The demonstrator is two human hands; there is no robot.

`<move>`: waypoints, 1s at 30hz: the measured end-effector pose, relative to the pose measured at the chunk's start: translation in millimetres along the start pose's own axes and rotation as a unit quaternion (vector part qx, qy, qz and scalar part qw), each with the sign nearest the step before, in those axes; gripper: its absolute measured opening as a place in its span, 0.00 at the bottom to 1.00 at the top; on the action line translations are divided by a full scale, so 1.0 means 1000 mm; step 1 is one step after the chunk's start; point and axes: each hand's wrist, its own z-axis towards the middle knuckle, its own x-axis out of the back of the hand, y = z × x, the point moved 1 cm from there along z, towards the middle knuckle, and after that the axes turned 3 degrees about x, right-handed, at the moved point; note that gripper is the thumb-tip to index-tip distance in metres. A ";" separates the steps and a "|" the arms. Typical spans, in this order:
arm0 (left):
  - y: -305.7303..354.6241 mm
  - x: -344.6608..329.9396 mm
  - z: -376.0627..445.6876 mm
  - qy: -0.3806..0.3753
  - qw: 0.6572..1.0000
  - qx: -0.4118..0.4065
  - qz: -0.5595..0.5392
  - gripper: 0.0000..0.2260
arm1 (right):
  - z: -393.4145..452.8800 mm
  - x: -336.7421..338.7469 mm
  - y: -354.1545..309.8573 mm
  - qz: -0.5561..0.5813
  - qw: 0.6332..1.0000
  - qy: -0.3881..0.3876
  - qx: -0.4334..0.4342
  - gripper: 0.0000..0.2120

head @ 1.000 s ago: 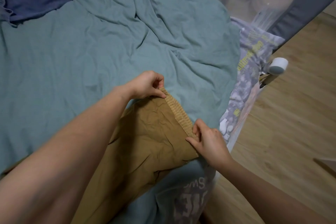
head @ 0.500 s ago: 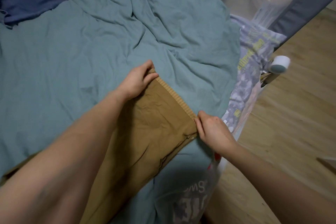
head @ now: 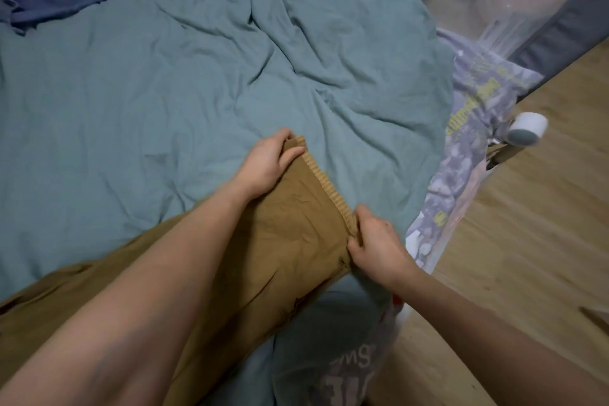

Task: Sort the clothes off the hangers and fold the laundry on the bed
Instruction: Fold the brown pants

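Brown trousers [head: 290, 241] stretched between left hand [head: 267, 165] and right hand [head: 375, 244]; both pinch waistband.

2 hands [head: 267, 165]; 1 brown garment [head: 290, 241]; 1 duvet [head: 164, 92]

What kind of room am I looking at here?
Most likely a bedroom in a home. A rumpled teal duvet covers a bed, brown trousers are spread on it with both hands at the waistband, and a wooden floor runs alongside.
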 end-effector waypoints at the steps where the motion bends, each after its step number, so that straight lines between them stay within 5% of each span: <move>1: 0.002 -0.001 -0.003 0.032 0.998 -0.003 -0.045 0.12 | 0.001 0.001 0.003 0.026 0.999 0.022 -0.001 0.07; 5: -0.003 -0.017 -0.013 0.046 0.999 -0.022 -0.016 0.19 | 0.010 -0.003 -0.003 -0.134 0.988 0.082 0.002 0.17; 9: -0.037 0.010 -0.055 0.197 0.978 0.040 0.055 0.21 | 0.030 -0.006 -0.059 -0.150 0.941 0.229 0.200 0.26; 12: -0.074 0.041 -0.106 0.249 0.962 0.086 0.072 0.16 | 0.055 -0.016 -0.101 -0.140 0.929 0.180 0.291 0.24; 17: -0.097 0.050 -0.138 0.121 0.983 0.089 0.102 0.11 | 0.087 -0.027 -0.123 -0.191 0.930 0.068 0.306 0.08; 19: -0.095 0.045 -0.138 0.124 0.983 0.091 0.096 0.11 | 0.092 -0.026 -0.122 -0.217 0.926 0.043 0.305 0.10; 26: -0.105 0.044 -0.157 0.177 0.969 0.089 0.147 0.14 | 0.102 -0.026 -0.113 -0.276 0.895 0.059 0.347 0.11; 30: -0.107 0.049 -0.153 0.148 0.982 0.111 0.047 0.12 | 0.108 -0.031 -0.110 -0.297 0.885 0.083 0.348 0.09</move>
